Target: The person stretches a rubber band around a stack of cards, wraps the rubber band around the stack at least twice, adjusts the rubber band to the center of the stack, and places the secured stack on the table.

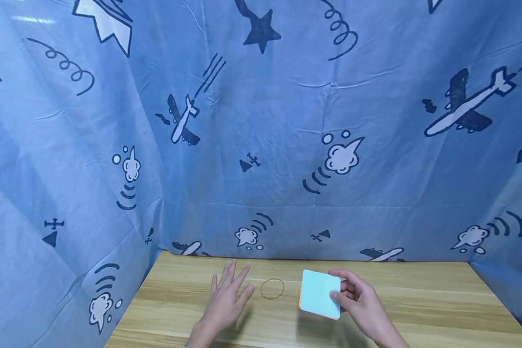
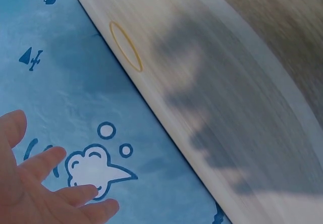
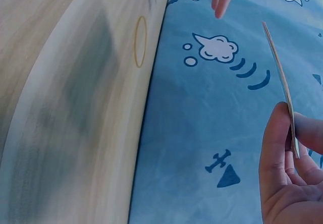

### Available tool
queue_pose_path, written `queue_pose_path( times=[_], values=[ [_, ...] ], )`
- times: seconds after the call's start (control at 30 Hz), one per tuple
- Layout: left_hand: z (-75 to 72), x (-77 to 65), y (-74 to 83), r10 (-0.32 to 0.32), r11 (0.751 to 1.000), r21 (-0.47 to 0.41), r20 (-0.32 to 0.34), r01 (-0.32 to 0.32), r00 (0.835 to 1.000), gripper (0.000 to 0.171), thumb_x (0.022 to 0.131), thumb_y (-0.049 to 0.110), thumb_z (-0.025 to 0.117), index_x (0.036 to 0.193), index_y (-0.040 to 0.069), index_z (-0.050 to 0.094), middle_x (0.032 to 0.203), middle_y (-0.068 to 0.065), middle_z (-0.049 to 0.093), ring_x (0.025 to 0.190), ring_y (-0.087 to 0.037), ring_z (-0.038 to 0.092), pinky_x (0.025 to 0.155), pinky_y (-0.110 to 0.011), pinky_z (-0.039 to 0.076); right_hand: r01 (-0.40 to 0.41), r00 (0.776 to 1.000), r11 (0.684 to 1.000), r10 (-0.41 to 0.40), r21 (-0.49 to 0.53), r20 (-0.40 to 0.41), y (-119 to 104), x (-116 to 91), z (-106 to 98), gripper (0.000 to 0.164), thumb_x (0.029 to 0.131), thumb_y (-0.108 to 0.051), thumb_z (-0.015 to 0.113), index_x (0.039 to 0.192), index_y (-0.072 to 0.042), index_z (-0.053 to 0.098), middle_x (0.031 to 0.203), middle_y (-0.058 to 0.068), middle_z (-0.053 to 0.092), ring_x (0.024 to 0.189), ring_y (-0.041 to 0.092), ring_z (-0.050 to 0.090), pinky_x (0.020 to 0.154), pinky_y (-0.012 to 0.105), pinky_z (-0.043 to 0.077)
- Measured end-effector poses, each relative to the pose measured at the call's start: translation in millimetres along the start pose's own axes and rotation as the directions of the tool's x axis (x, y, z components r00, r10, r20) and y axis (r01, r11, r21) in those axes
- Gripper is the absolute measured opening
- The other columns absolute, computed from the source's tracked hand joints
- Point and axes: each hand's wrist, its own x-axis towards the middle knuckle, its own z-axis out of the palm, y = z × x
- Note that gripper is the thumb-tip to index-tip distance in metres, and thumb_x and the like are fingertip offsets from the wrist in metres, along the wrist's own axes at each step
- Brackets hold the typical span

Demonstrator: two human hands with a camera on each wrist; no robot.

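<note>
Between thumb and fingers, my right hand (image 1: 362, 302) pinches a thin stack of square paper notes (image 1: 318, 294) by its right edge. The top sheet is pale blue, with an orange edge showing below it. In the right wrist view the stack (image 3: 280, 77) appears edge-on, raised above the table. My left hand (image 1: 226, 302) hovers over the table with its fingers spread, holding nothing; the left wrist view also shows this hand (image 2: 45, 188). A yellow rubber band (image 1: 272, 298) lies in a loop on the table between the two hands, apart from both.
The wood-grain table (image 1: 439, 299) reaches back to a blue printed curtain (image 1: 278, 121), which hangs behind it and along both sides. Shadows of the hands fall on the tabletop.
</note>
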Motion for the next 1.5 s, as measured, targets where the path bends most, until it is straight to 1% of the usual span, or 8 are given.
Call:
queue_pose_path(
  times=[0.2, 0.47, 0.67, 0.8, 0.9, 0.97, 1.23, 1.5],
  values=[
    [0.8, -1.0, 1.1, 0.002, 1.000, -0.002, -0.004, -0.002, 1.000, 0.056, 0.104, 0.046, 0.050, 0.153, 0.020, 0.044, 0.163, -0.020, 0.019, 0.148, -0.043, 0.019, 0.115, -0.069, 0.005, -0.001, 1.000, 1.000, 0.001, 0.008, -0.015, -4.1, -5.4, 1.4, 0.047, 0.090, 0.010, 0.065, 0.135, 0.000, 0.056, 0.091, 0.017, 0.063, 0.074, 0.023, 0.064, 0.061, 0.035, 0.058],
    [3.0, -0.4, -0.5, 0.014, 1.000, 0.010, -0.004, -0.014, 1.000, 0.060, 0.104, 0.054, 0.042, 0.154, 0.021, 0.043, 0.163, -0.019, 0.020, 0.148, -0.043, 0.019, 0.114, -0.070, 0.006, 0.013, 0.999, 1.000, -0.013, -0.001, -0.034, -12.7, -12.2, 2.8, 0.047, 0.089, 0.009, 0.066, 0.135, 0.000, 0.057, 0.091, 0.017, 0.061, 0.074, 0.021, 0.065, 0.061, 0.034, 0.058],
    [4.5, 0.6, 0.3, 0.016, 1.000, 0.011, 0.002, -0.016, 1.000, 0.062, 0.104, 0.055, 0.042, 0.154, 0.019, 0.042, 0.163, -0.018, 0.019, 0.148, -0.042, 0.018, 0.115, -0.069, 0.006, 0.036, 0.998, 0.999, -0.036, -0.004, -0.045, -20.8, -18.5, 3.2, 0.048, 0.088, 0.010, 0.067, 0.134, 0.001, 0.057, 0.092, 0.017, 0.060, 0.074, 0.021, 0.065, 0.060, 0.033, 0.057],
    [5.8, 1.1, 1.8, 0.010, 1.000, 0.000, 0.017, -0.010, 1.000, 0.060, 0.104, 0.051, 0.047, 0.154, 0.018, 0.043, 0.163, -0.018, 0.018, 0.148, -0.041, 0.018, 0.115, -0.068, 0.005, 0.004, 0.999, 1.000, -0.005, -0.012, -0.050, -25.9, -21.6, 3.7, 0.048, 0.088, 0.009, 0.068, 0.135, 0.000, 0.057, 0.092, 0.016, 0.058, 0.075, 0.022, 0.064, 0.061, 0.034, 0.057],
    [8.3, 1.4, 2.0, 0.010, 1.000, -0.012, 0.019, -0.010, 1.000, 0.057, 0.103, 0.044, 0.052, 0.153, 0.016, 0.044, 0.162, -0.020, 0.020, 0.148, -0.043, 0.019, 0.115, -0.069, 0.005, -0.040, 0.998, 0.999, 0.040, -0.009, -0.044, -28.5, -23.9, 4.0, 0.049, 0.088, 0.008, 0.069, 0.135, -0.001, 0.057, 0.094, 0.015, 0.057, 0.076, 0.023, 0.062, 0.062, 0.035, 0.057],
    [9.9, 0.9, 1.6, 0.005, 1.000, -0.011, 0.022, -0.005, 1.000, 0.057, 0.103, 0.042, 0.054, 0.153, 0.017, 0.044, 0.162, -0.020, 0.020, 0.148, -0.043, 0.019, 0.115, -0.069, 0.006, -0.045, 0.998, 0.999, 0.045, -0.003, -0.037, -29.2, -26.2, 4.4, 0.049, 0.088, 0.007, 0.070, 0.134, -0.001, 0.058, 0.094, 0.015, 0.056, 0.076, 0.023, 0.062, 0.062, 0.035, 0.058],
    [11.3, -0.3, 1.4, -0.002, 1.000, -0.001, 0.025, 0.002, 1.000, 0.057, 0.102, 0.042, 0.055, 0.153, 0.017, 0.044, 0.162, -0.019, 0.022, 0.148, -0.042, 0.021, 0.115, -0.068, 0.007, 0.070, 0.997, 0.997, -0.069, -0.021, 0.035, -27.5, -35.3, 4.0, 0.048, 0.089, -0.001, 0.073, 0.134, 0.002, 0.057, 0.095, 0.015, 0.056, 0.076, 0.020, 0.062, 0.059, 0.031, 0.056],
    [12.3, 5.6, 4.4, 0.017, 1.000, 0.002, 0.032, -0.017, 0.999, 0.057, 0.102, 0.044, 0.055, 0.150, 0.016, 0.048, 0.160, -0.021, 0.028, 0.147, -0.042, 0.023, 0.115, -0.068, 0.009, 0.032, 0.997, 0.999, -0.030, -0.036, 0.066, -32.5, -36.5, 3.1, 0.049, 0.091, -0.007, 0.073, 0.137, -0.002, 0.056, 0.097, 0.013, 0.054, 0.079, 0.019, 0.061, 0.060, 0.028, 0.054]
  ],
)
